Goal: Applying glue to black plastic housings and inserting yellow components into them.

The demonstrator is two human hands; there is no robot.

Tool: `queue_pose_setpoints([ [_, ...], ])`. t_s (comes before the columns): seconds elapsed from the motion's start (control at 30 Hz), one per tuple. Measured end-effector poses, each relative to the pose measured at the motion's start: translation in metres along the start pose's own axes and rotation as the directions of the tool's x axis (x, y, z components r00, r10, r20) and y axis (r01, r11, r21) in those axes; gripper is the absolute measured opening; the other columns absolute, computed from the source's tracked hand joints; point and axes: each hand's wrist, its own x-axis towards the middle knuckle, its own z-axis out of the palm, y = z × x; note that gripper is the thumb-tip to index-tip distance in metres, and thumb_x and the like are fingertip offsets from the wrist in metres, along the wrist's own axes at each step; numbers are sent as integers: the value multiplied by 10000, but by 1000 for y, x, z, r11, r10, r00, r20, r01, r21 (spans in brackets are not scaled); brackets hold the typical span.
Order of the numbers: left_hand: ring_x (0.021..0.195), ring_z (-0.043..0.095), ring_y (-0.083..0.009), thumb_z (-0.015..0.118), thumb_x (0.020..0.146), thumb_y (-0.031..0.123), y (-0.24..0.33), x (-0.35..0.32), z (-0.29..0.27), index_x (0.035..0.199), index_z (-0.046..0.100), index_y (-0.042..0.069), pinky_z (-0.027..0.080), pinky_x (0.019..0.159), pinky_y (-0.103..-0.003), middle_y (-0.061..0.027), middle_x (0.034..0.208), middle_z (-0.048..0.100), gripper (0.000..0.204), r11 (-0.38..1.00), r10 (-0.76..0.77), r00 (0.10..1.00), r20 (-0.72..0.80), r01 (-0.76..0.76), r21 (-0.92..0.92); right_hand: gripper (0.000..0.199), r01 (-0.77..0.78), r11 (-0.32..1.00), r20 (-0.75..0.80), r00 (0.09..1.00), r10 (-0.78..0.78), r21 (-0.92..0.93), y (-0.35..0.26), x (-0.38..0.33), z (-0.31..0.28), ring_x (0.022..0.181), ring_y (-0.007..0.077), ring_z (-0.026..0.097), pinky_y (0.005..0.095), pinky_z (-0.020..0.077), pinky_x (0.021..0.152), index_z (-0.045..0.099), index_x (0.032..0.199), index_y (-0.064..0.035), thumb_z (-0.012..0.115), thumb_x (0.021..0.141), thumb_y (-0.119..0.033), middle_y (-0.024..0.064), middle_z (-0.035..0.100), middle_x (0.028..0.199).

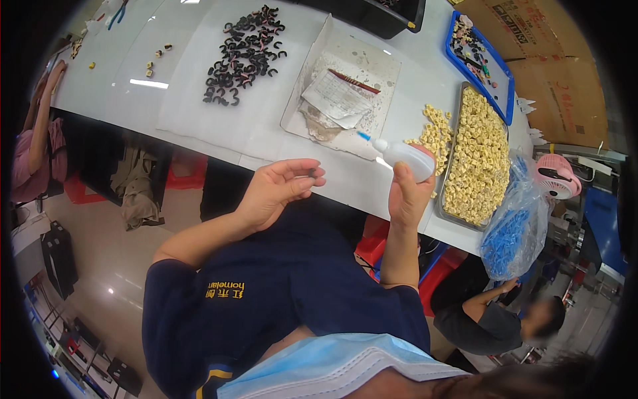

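My right hand (pixel 410 196) is wrapped round a white squeeze bottle (pixel 413 161). The bottle lies tilted, its thin blue needle tip (pixel 363 135) pointing left over the table edge. My left hand (pixel 282 189) is raised in front of the table with thumb and fingers brought together. A small dark spot shows at its fingertips, too small to name. Beyond the hands sits a stained white board (pixel 379 66) with a paper sheet (pixel 335 100) and a dark red pen-like stick (pixel 354 81) on it. Small yellow pieces (pixel 435 133) lie loose beside the bottle.
A metal tray (pixel 460 221) heaped with yellow pieces stands right. Behind it are a blue tray (pixel 510 100) and cardboard (pixel 558 86). Dark curved pieces (pixel 246 56) spread across the left sheet. A pink fan (pixel 558 176) and a plastic bag (pixel 512 233) sit far right. Other people sit nearby.
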Motion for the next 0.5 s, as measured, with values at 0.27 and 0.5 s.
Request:
queue_pose_setpoints([
  [0.27, 881, 619, -152, 610, 846, 48, 2, -7, 0, 1163, 529, -20, 478, 708, -213, -110, 1004, 626, 335, 999, 11, 1000, -8, -10, 47, 475, -102, 982, 75, 993, 91, 160, -7, -25, 9, 884, 150, 562, 268, 453, 790, 488, 1111, -3, 736, 750, -187, 74, 564, 1002],
  [0.5, 835, 623, -138, 621, 843, 62, 0, -9, 1, 1156, 541, -21, 468, 679, -200, -100, 971, 633, 333, 985, 97, 995, 4, -97, 141, 398, 232, 912, 271, 952, -141, -339, -23, -35, 22, 788, 131, 588, 264, 484, 687, 511, 1007, 20, 738, 726, -148, 98, 619, 888],
])
